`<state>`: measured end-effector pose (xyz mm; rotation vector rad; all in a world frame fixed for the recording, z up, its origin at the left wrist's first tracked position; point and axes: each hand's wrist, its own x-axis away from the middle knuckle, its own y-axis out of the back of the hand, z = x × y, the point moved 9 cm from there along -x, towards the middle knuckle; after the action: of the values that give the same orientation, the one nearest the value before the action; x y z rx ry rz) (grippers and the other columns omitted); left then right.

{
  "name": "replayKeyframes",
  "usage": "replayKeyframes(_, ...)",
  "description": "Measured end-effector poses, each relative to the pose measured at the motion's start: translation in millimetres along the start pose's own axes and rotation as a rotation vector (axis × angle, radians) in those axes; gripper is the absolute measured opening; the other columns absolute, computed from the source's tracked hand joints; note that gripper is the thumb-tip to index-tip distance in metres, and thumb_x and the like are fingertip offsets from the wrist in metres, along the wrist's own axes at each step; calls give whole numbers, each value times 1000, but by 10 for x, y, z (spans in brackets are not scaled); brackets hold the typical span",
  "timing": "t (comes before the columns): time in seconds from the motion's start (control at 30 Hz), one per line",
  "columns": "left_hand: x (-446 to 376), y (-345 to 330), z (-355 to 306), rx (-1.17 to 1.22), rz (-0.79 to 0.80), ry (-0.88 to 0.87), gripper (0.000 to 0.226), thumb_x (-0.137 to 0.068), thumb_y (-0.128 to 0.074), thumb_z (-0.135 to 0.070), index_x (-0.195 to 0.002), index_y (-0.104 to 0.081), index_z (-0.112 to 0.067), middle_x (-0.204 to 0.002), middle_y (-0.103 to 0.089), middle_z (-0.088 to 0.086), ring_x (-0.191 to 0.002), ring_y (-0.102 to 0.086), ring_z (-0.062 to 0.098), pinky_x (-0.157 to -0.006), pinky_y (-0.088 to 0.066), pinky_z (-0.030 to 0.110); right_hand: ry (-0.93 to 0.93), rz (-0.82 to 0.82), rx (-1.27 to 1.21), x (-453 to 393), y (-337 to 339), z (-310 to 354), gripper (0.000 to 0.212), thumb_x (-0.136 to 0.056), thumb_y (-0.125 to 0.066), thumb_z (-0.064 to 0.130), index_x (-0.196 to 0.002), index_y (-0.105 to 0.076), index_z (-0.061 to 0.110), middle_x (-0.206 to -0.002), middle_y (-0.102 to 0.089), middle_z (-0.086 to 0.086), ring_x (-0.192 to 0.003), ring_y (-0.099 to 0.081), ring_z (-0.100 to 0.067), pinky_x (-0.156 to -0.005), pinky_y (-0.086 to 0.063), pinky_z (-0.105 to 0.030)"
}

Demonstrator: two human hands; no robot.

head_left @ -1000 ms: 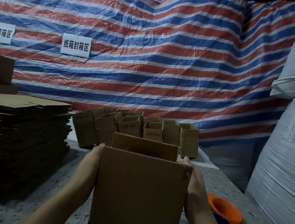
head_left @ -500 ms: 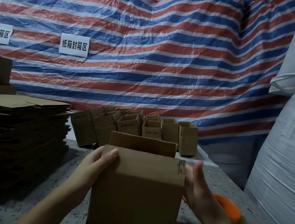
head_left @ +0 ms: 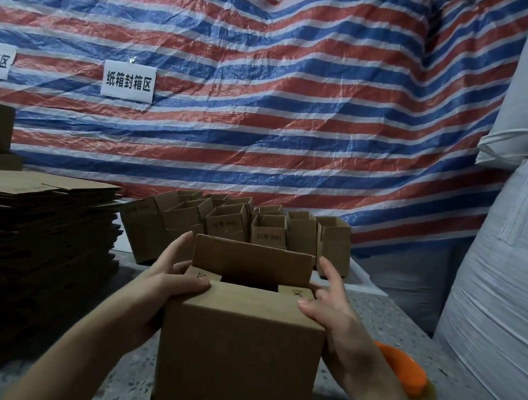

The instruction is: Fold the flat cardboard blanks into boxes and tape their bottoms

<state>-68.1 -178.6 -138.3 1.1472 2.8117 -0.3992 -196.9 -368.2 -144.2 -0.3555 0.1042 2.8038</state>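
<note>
1. A tall stack of flat cardboard blanks is lying on the far left of the speckled grey table, their faces horizontal.
2. The left hand is clasping the box at its upper left corner, thumb lying along the near top edge and fingers curling round the left side toward the far flap.
3. The box is standing upright at the near middle of the table, its long axis vertical and its open end facing up. The far flap is standing up, the near flap is being pressed inward, and the two small side flaps are lying folded inside. It is plain brown corrugated card with faint black print on the side flaps.
4. Behind it, a cluster of folded boxes is standing with open tops up.
5. The right hand is gripping the box's upper right corner, thumb on the near top edge, fingers reaching toward the far flap.
6. An orange tape dispenser is lying just beside the right wrist.
7. A striped red, white and blue tarpaulin is hanging behind, carrying white signs; white bulk sacks are standing at right.
</note>
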Motion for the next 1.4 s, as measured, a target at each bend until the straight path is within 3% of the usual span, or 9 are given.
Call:
replayKeyframes(0.13,9,-29,-56,-15,53,-69,76,-68,-73,-10,-127,-52,-53,-125,-55,0,-90,-72,30,-61,-59,32,20,61,-19,-23,-23,40,84,-72,-74,30,-138,-36,64,-150,-41,-10,-131,-53,-36,-107,-47,-51)
replayKeyframes(0.3,58,24,-44,0,-43,-124,41,-65,-76,-12,-101,-69,-29,-121,-63,4,-80,-74,24,-56,-56,29,25,81,-130,21,-64,51,36,-77,-70,24,-110,-69,38,-130,-56,-15,-104,-67,-33,-83,-56,-37)
replayKeyframes(0.43,64,92,36,6,-131,-107,13,-61,-78,-19,-71,-71,-22,-120,-66,-7,-104,-67,22,-71,-54,34,3,-21,-143,25,-5,-13,25,-72,-71,27,-97,-72,23,-130,-59,-5,-115,-61,-32,-90,-54,-41)
replayKeyframes(0.6,111,128,9,-77,-195,-113,10,-65,-75,-22,-72,-71,-18,-117,-68,-9,-108,-65,21,-80,-54,37,17,-65,-139,33,-5,-19,20,-69,-70,27,-88,-72,20,-129,-60,-4,-118,-58,-31,-97,-51,-45)
replayKeyframes(0.73,141,114,-169,-366,-233,-155,5,-85,-70,-9,-82,-68,-11,-117,-66,-13,-107,-63,12,-76,-51,27,27,-84,-121,22,-15,-10,18,-68,-70,28,-85,-72,21,-127,-60,-3,-117,-58,-30,-100,-50,-48)
replayKeyframes(0.87,246,-140,-534,-1072,-241,-307,3,-93,-63,-26,-91,-65,-27,-117,-60,-20,-109,-54,3,-86,-45,19,34,-79,-97,13,-2,-4,18,-69,-70,29,-85,-71,20,-126,-60,-2,-119,-58,-30,-105,-49,-51)
replayKeyframes(0.97,336,-602,-675,-1402,-159,-481,26,-95,-50,-46,-116,-60,-36,-125,-53,-25,-121,-48,3,-95,-33,13,17,-82,-83,9,2,-10,18,-70,-70,28,-85,-70,19,-126,-60,-3,-118,-58,-32,-103,-48,-53)
replayKeyframes(1.07,261,-919,-434,-1518,29,-390,62,-92,-30,-70,-147,-33,-43,-150,-36,-23,-140,-32,5,-114,-22,27,8,-72,-78,20,-6,-5,18,-72,-69,29,-87,-69,20,-128,-58,-5,-117,-58,-35,-102,-48,-57)
replayKeyframes(1.4,190,-979,-200,-1680,105,-351,99,-65,6,-89,-147,-31,-47,-154,-36,-20,-142,-32,5,-119,-21,39,-47,-119,-123,19,28,-26,13,-93,-59,21,-87,-70,17,-127,-60,-7,-117,-58,-34,-102,-51,-50)
